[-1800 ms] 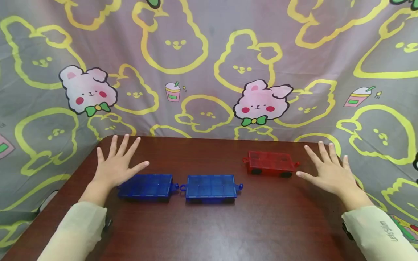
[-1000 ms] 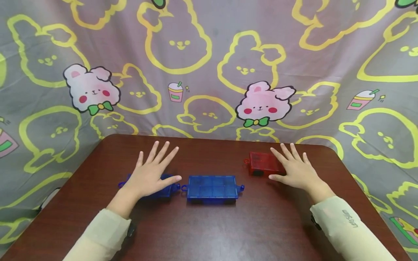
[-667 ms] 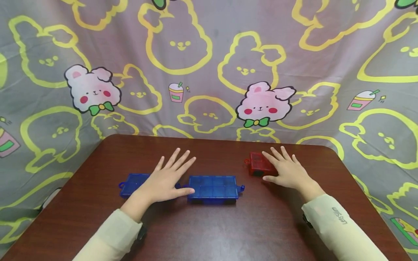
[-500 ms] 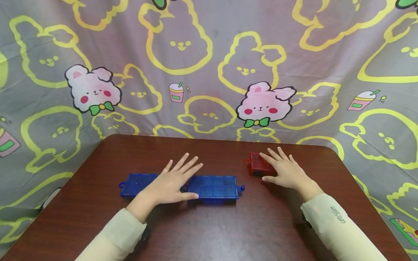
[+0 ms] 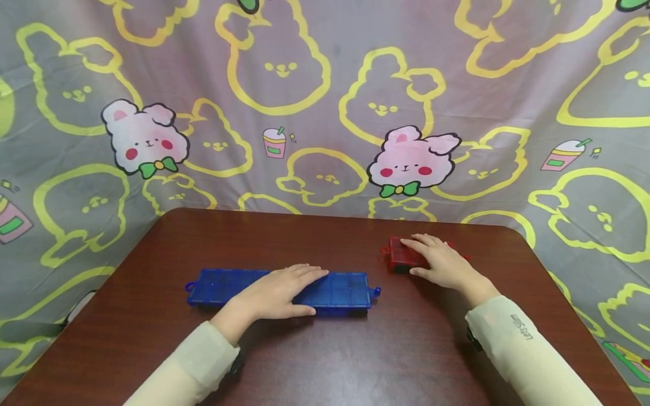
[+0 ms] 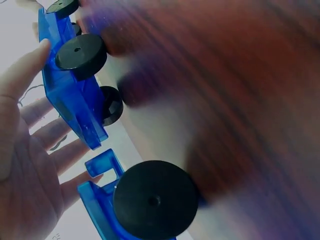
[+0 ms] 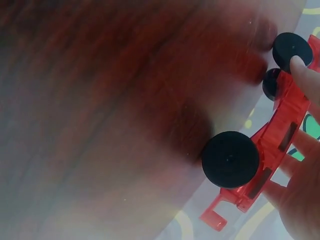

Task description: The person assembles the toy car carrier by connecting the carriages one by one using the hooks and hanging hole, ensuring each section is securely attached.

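Two translucent blue toy wagons stand end to end on the table. My left hand [image 5: 279, 290] lies across the right blue wagon [image 5: 350, 290], thumb at its near edge and fingers over its far edge. It covers the gap to the left blue wagon [image 5: 218, 287]. From the left wrist view, a blue coupling [image 6: 105, 162] shows in that gap. Farther back, my right hand [image 5: 449, 268] holds a translucent red toy wagon [image 5: 398, 256] by its long sides. In the right wrist view its thumb touches a black wheel [image 7: 291, 51].
The brown table [image 5: 355, 361] has rounded back corners. Behind and beside it hangs a grey cloth [image 5: 315, 101] with printed bunnies and yellow outlines. A small hook [image 5: 376, 292] sticks out at the right end of the blue wagons.
Both hands have come inward and down with fingers spread, the left rightward over the blue wagons and the right leftward to the red one. Their fingers have then drawn in. The wagons stay in place.
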`<state>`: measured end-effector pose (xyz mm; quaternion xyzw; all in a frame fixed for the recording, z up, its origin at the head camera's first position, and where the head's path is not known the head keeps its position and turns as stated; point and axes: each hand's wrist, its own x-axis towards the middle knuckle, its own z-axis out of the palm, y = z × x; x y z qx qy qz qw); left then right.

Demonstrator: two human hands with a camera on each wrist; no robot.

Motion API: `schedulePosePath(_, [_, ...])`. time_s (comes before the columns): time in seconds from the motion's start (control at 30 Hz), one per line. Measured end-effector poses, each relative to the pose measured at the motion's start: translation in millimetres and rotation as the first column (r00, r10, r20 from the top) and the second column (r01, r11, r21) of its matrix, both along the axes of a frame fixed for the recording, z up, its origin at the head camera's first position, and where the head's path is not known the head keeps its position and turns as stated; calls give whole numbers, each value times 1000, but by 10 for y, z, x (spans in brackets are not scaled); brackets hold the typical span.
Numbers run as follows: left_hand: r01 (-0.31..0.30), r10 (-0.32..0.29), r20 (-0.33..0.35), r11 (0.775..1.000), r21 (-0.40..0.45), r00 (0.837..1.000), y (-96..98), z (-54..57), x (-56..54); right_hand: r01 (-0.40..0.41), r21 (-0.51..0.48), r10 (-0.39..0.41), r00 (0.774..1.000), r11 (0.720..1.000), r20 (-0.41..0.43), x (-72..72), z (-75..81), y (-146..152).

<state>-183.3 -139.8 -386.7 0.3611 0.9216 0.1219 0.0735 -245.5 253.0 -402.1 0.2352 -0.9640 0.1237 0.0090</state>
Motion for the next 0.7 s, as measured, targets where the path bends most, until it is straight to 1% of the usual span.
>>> schedulePosePath(0.13, [-2,2,20,1000,-6,1000,17,13,-5,-15,-22,15,1000,1000,4,-2,13,16])
schedulePosePath(0.4, [-12,13,42,1000,-11,999,33,31,-26,-4,-37,5,1000,999,25,29,38,36])
schedulePosePath(0.53, [-14,14,43,1000,-9,999,45,37,-34,-21,-42,22,1000,999,12,82,57,42])
schedulePosePath(0.7, [-19,19,60,1000,-1,998,52,40,-36,-51,-52,50,999,997,-18,176,74,50])
